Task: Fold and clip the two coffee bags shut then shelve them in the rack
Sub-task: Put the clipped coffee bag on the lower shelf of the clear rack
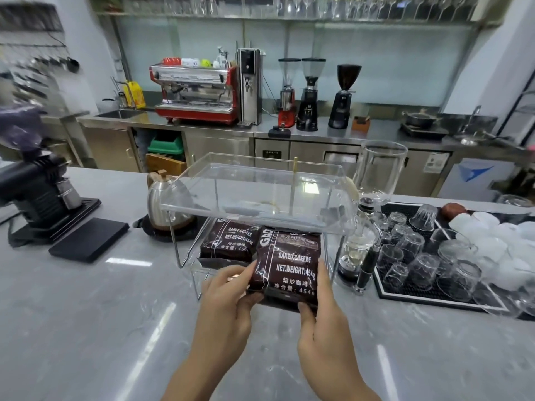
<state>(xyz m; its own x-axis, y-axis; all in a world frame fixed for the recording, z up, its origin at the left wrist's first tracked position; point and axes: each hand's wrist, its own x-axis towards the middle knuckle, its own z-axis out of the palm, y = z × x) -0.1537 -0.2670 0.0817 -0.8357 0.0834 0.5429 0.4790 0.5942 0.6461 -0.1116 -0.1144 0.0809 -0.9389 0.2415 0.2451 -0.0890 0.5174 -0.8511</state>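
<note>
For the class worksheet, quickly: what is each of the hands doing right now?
Left hand: closed on the front coffee bag, at its left edge.
Right hand: closed on the same bag, at its lower right corner.

**Premises: commercial coffee bar**

Well beyond the hands [278, 319], a stainless back bench [318, 130] carries a red two-group espresso machine [197, 94], a steel water boiler [249, 85] and three bean grinders [315, 95]. Stemware hangs on an overhead shelf [289, 14]. To the right of the hands, upturned glasses [419, 256] drain on a black bar mat. To the left stand a gooseneck kettle [168, 202] and another grinder [37, 192].
</note>
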